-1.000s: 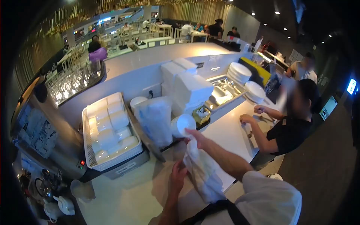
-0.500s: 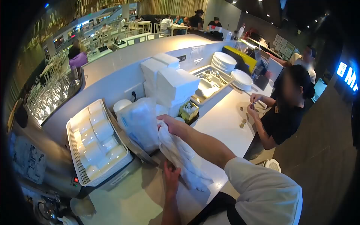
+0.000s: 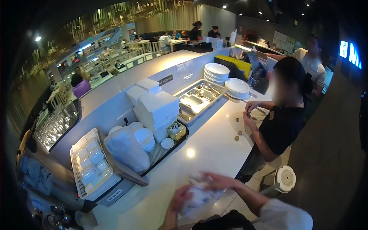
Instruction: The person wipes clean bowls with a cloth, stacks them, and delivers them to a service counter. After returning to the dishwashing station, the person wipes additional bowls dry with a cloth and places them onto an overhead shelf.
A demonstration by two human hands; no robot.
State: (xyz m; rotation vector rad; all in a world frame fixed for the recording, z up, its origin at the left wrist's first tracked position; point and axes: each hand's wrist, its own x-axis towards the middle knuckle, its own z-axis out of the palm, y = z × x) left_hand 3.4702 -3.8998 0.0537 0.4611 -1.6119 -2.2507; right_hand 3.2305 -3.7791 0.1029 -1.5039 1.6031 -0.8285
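Note:
A white cloth (image 3: 196, 203) is bunched between my two hands above the counter's front edge, blurred by motion. My left hand (image 3: 179, 198) grips its left side with the fingers curled in. On the upper right, my right hand (image 3: 219, 181) is closed on the same cloth, its fingertips smeared. Beyond them on the white counter (image 3: 168, 172) lies a filled clear plastic bag (image 3: 127, 149), apart from both hands. It leans beside a stack of small white plates (image 3: 144, 138) on a dark-edged tray.
At left is a basket of white cups (image 3: 91, 163). Farther back stand white foam boxes (image 3: 159, 109), a cutlery tray (image 3: 199, 100) and stacked plates (image 3: 217, 73). A co-worker in black (image 3: 285, 119) handles something small at the counter's right side, near a stool (image 3: 285, 179).
My right hand has drawn the cloth away from the plastic bag, toward me and to the right. The cloth, hanging long before, is now bunched between both hands. My view has shifted.

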